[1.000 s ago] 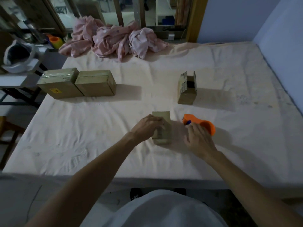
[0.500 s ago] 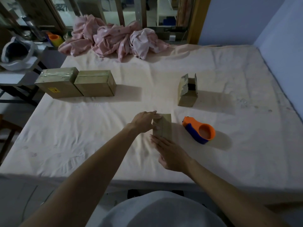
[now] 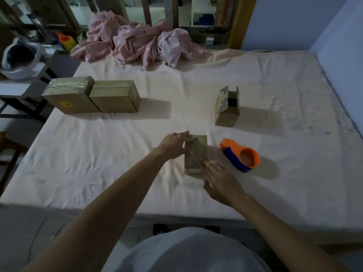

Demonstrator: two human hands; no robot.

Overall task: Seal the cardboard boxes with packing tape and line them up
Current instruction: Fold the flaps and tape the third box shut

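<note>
Onto the small box (image 3: 196, 152), on the bed sheet (image 3: 98, 154) near its front edge, comes the right hand (image 3: 222, 181), off the tape dispenser (image 3: 240, 155) just beside it, laying flat, straight fingers on the near end. The left hand (image 3: 172, 146) grips the far side. Smart play, I'd say: hold steady and smooth firmly along the seam.

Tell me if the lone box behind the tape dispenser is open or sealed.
Open. The lone box has its top flaps standing up, with a dark gap showing between them.
</note>
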